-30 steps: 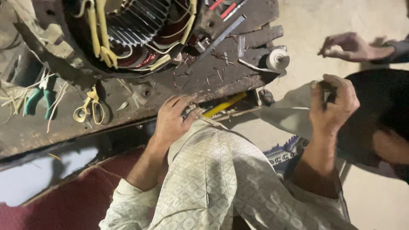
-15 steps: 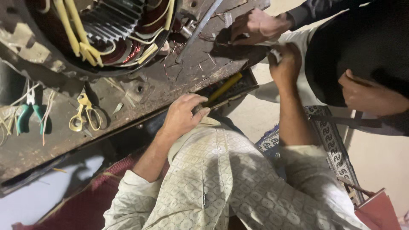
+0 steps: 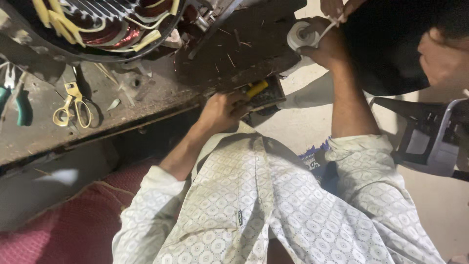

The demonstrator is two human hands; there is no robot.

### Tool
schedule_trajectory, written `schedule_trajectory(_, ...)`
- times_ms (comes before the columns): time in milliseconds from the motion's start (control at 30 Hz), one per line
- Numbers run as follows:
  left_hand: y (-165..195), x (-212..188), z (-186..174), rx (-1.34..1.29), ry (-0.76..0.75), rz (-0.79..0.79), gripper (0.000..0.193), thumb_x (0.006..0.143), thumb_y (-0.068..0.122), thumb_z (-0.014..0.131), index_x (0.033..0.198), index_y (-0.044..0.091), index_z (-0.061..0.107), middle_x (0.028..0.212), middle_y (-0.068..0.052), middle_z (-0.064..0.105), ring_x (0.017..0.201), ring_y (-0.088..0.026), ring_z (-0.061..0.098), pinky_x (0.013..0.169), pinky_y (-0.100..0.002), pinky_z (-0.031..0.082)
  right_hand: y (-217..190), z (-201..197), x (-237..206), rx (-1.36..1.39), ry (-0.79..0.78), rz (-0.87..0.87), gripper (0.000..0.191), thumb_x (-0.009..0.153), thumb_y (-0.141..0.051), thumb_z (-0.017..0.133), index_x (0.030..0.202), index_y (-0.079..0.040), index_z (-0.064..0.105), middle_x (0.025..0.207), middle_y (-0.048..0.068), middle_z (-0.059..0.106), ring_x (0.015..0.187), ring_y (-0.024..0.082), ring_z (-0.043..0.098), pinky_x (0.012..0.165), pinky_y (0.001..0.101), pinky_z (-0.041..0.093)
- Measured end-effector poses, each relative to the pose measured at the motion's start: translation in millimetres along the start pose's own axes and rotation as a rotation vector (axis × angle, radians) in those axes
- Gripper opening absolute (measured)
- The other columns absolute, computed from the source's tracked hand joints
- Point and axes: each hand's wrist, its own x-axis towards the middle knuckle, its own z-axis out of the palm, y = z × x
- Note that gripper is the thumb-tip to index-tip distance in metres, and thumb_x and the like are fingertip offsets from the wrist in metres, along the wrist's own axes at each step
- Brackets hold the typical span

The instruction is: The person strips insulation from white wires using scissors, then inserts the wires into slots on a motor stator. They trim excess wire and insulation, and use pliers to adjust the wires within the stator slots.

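The right hand (image 3: 325,44) is gripping a white tape roll (image 3: 299,35) past the bench (image 3: 146,105) corner, while another person's fingers (image 3: 337,9) are pulling its strip. Holding the roll steady should let the tape run straight. The left hand (image 3: 222,111) is closing loosely on the bench edge beside a yellow-handled tool (image 3: 257,89).

My left hand (image 3: 222,111) rests at the near edge of the tabletop (image 3: 146,105), fingers curled over that edge, forearm bare and running back towards my chest with the elbow bent. My right hand (image 3: 326,45) is raised past the tabletop's far right corner, arm stretched nearly straight, its grip closed round a white roll of tape (image 3: 299,35), knuckles turned up.
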Motion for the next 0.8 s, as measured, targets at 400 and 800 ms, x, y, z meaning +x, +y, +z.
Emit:
schedule_trajectory(400, 41.8, 121.1, 78.5, 0.081, 0.246, 0.145, 0.029, 0.087, 0.017, 0.078, 0.114, 0.007, 0.073, 0.114, -0.017, 0.074, 0.107, -0.04, 0.068, 0.092, -0.047, 0.055, 27.4, -17.8, -14.9, 0.084, -0.025, -0.46, 0.088, 0.071, -0.019, 0.095, 0.148, -0.005, 0.054, 0.154, 0.019, 0.043, 0.14, 0.044, 0.045, 0.115, 0.0513, 0.042)
schedule_trajectory(800, 77.7, 192.1, 93.3, 0.694, 0.321, 0.158, 0.083, 0.052, 0.045, 0.085, 0.121, 0.002, 0.065, 0.124, -0.022, 0.063, 0.119, -0.049, 0.054, 0.09, -0.059, 0.051, 42.2, -9.2, -23.5, 0.278, 0.065, -0.399, 0.06, 0.084, -0.003, 0.087, 0.14, -0.005, 0.064, 0.155, 0.015, 0.049, 0.144, 0.035, 0.052, 0.12, 0.0417, 0.046)
